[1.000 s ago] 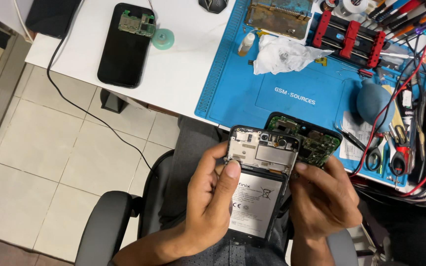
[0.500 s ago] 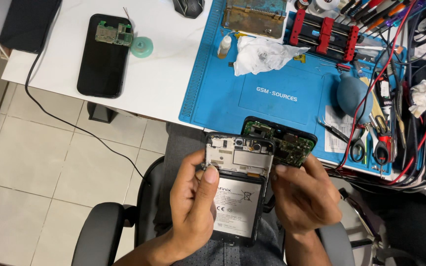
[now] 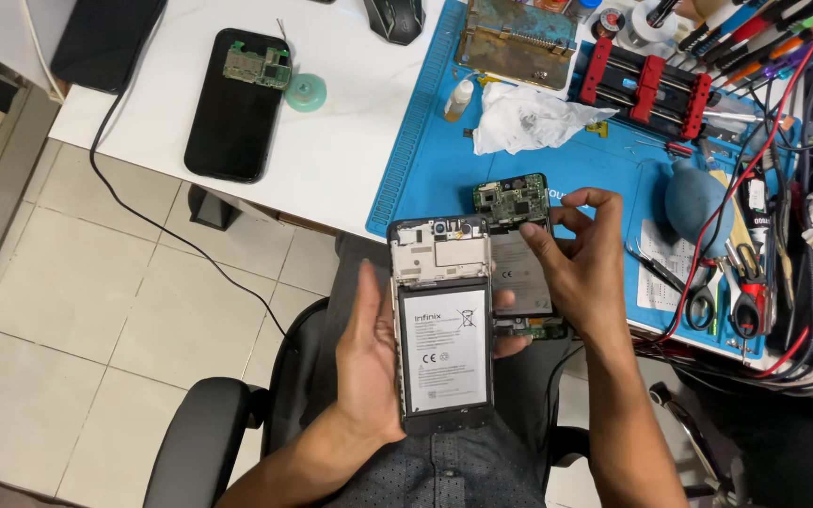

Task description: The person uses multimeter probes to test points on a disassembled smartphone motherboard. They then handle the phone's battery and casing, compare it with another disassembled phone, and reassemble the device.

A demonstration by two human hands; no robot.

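There are three phones: one opened phone with a battery (image 3: 442, 325), one second opened phone (image 3: 518, 259) behind it, and one black phone (image 3: 232, 118) on the counter. One loose circuit board (image 3: 256, 66), one computer mouse (image 3: 394, 17), one white cloth (image 3: 529, 118), two hands.

Pretty bright, even light all over, looks like it's coming from overhead. The white laminate table (image 3: 350, 141) is close to blown out, with only soft short shadows under stuff. Slight sheen on the glossy black slab phone (image 3: 232, 122). Focus is sharp in the middle, and the pale floor tiles (image 3: 96, 310) bend a bit near the left edge.
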